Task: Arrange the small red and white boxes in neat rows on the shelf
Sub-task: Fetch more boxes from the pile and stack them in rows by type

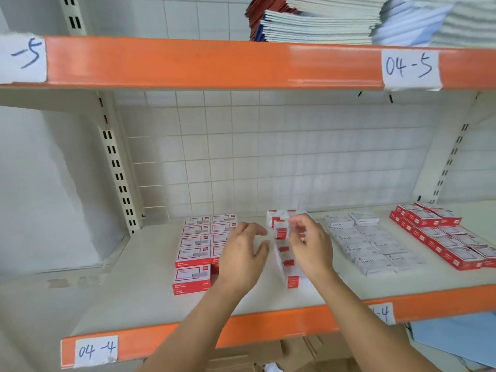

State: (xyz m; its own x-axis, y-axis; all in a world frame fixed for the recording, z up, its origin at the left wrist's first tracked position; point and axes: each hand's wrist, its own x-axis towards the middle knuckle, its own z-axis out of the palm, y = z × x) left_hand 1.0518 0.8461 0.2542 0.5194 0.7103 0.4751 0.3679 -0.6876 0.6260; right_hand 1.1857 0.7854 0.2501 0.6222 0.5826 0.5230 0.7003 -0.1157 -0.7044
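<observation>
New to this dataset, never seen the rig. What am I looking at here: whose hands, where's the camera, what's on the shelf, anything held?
There is no robot. A person works with two bare hands, and the one picture comes from a wide-angle camera on their head, looking forward and down.

The cream metal shelf with an orange front edge carries a handwritten paper label reading 04-4. On it, from left: flat red and white cardboard boxes in two rows, a row of small red and white boxes standing on end, grey packs printed STAPLES, and another stacked block of red and white boxes.

The left hand and right hand flank the middle row. Motion blur hides whether either is gripping a box.
</observation>
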